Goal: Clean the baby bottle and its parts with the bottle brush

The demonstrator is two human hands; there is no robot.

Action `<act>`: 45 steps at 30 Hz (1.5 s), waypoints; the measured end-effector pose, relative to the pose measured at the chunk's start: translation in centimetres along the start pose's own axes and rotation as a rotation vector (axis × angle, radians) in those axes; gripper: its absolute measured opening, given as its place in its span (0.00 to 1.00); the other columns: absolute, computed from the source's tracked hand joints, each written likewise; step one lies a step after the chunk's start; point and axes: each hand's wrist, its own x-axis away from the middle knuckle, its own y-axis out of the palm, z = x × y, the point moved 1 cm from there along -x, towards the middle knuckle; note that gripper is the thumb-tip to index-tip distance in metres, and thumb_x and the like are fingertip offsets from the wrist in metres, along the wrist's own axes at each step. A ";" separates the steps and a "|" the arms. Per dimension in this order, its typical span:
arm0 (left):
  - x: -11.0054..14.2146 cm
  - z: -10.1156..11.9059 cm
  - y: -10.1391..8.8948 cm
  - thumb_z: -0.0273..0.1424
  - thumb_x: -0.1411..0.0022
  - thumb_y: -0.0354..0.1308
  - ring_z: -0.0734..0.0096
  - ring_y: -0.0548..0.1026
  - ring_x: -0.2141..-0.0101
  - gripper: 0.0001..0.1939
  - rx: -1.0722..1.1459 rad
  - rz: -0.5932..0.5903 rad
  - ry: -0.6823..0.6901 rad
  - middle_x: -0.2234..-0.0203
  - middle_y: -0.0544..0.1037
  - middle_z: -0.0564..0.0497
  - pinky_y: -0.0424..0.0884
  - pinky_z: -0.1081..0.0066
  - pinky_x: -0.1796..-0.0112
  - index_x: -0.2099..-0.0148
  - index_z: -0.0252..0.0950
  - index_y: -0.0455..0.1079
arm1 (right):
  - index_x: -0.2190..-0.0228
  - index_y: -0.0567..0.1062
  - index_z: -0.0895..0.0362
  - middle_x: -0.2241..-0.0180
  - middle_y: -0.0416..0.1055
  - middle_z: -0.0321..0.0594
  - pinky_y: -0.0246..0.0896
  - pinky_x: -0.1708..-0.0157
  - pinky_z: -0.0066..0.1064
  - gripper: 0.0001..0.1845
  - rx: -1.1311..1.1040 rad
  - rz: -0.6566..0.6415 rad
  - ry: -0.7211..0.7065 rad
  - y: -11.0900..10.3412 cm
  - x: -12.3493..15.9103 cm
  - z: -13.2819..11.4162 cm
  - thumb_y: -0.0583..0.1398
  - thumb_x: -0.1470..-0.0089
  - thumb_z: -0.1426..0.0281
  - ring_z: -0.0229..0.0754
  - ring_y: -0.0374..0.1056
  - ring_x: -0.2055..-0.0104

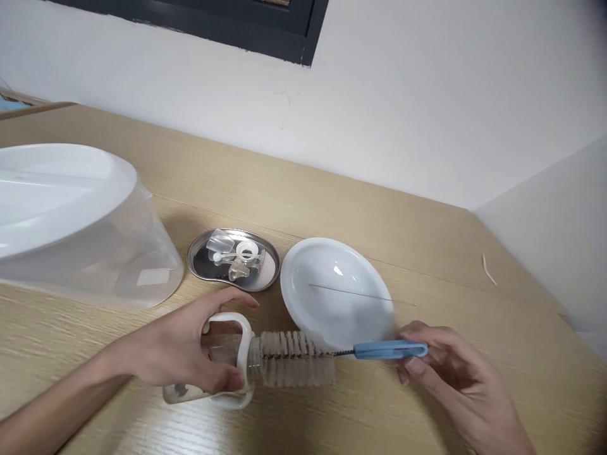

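Observation:
My left hand [190, 354] is wrapped round a clear baby bottle [222, 347] that lies on its side in the air, its mouth to the right. A white two-handled ring [245, 354] sits round the bottle near its neck. My right hand [450, 373] pinches the blue handle [389, 349] of a bottle brush. The brush's pale bristles [298, 360] stand at the bottle's mouth, most of them outside it. Just beyond the brush is a white bowl [303, 284] with a thin wire-like brush [365, 295] laid across it.
A kidney-shaped metal tray [194, 268] holds small bottle parts, among them a white ring [247, 251] and a clear cap [220, 241]. At the left stands a large translucent container [118, 272] with a white lid [61, 183]. A thin pale strip [488, 270] lies far right, near the wall.

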 end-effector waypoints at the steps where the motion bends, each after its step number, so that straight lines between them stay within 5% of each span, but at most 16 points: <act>1: 0.0 0.1 0.0 0.30 0.49 0.71 0.79 0.65 0.75 0.41 -0.005 -0.001 -0.002 0.67 0.69 0.59 0.68 0.77 0.74 0.36 0.46 0.57 | 0.58 0.80 0.49 0.74 0.76 0.37 0.70 0.79 0.25 0.08 0.007 0.006 -0.014 0.0 0.0 0.0 0.67 0.41 0.66 0.38 0.72 0.78; 6: -0.1 -0.4 -0.2 0.32 0.48 0.71 0.77 0.67 0.75 0.39 -0.015 -0.006 0.006 0.69 0.71 0.58 0.68 0.76 0.76 0.37 0.46 0.59 | 0.63 0.82 0.48 0.79 0.76 0.36 0.69 0.80 0.21 0.06 0.074 0.073 -0.029 0.2 -0.3 0.1 0.70 0.45 0.63 0.38 0.73 0.80; 10: -0.2 -1.0 -0.4 0.34 0.50 0.73 0.73 0.73 0.69 0.33 -0.057 0.047 0.062 0.55 0.75 0.50 0.69 0.76 0.75 0.43 0.45 0.67 | 0.64 0.83 0.47 0.80 0.76 0.35 0.69 0.80 0.20 0.06 0.089 0.089 -0.015 0.1 -0.4 0.0 0.69 0.44 0.61 0.37 0.72 0.80; 15: -0.1 -1.3 -0.1 0.32 0.50 0.73 0.73 0.75 0.64 0.33 -0.063 0.055 0.095 0.38 0.66 0.50 0.72 0.76 0.71 0.43 0.49 0.67 | 0.67 0.82 0.49 0.82 0.75 0.35 0.67 0.80 0.21 0.14 0.101 0.072 -0.050 0.2 -0.5 -0.5 0.66 0.42 0.52 0.37 0.71 0.81; 20: 0.2 -1.2 0.3 0.31 0.52 0.73 0.72 0.74 0.66 0.40 -0.089 0.015 -0.006 0.44 0.71 0.48 0.69 0.78 0.77 0.39 0.51 0.62 | 0.83 0.73 0.56 0.86 0.67 0.37 0.59 0.82 0.24 0.33 0.241 0.017 -0.043 0.4 -0.6 -1.0 0.55 0.35 0.47 0.35 0.64 0.83; 23: 0.4 -1.0 0.4 0.31 0.52 0.73 0.72 0.74 0.67 0.41 -0.080 0.005 -0.029 0.44 0.71 0.48 0.67 0.79 0.79 0.38 0.51 0.61 | 0.87 0.69 0.56 0.86 0.64 0.38 0.55 0.83 0.25 0.36 0.265 0.005 -0.024 0.4 -0.6 -0.8 0.52 0.33 0.48 0.35 0.60 0.83; 28: 0.2 -1.0 0.3 0.31 0.50 0.73 0.71 0.75 0.65 0.37 -0.079 -0.005 0.014 0.43 0.70 0.48 0.70 0.78 0.76 0.40 0.50 0.63 | 0.84 0.72 0.55 0.85 0.66 0.37 0.59 0.82 0.24 0.32 0.259 -0.025 -0.020 0.4 -0.7 -0.8 0.54 0.32 0.53 0.35 0.63 0.82; 33: 0.1 -1.4 0.2 0.32 0.50 0.73 0.73 0.74 0.66 0.39 -0.086 0.017 0.004 0.42 0.70 0.48 0.70 0.78 0.75 0.39 0.50 0.62 | 0.67 0.80 0.53 0.81 0.73 0.35 0.65 0.83 0.23 0.12 0.152 0.048 -0.030 0.5 -0.6 -0.8 0.65 0.40 0.57 0.37 0.69 0.82; 45: 0.0 -1.4 0.1 0.34 0.51 0.73 0.74 0.73 0.69 0.41 -0.094 -0.009 -0.034 0.42 0.71 0.44 0.71 0.76 0.76 0.37 0.48 0.61 | 0.65 0.80 0.50 0.78 0.75 0.34 0.70 0.82 0.23 0.05 0.151 0.097 -0.099 0.1 -0.7 -0.9 0.66 0.40 0.62 0.37 0.72 0.82</act>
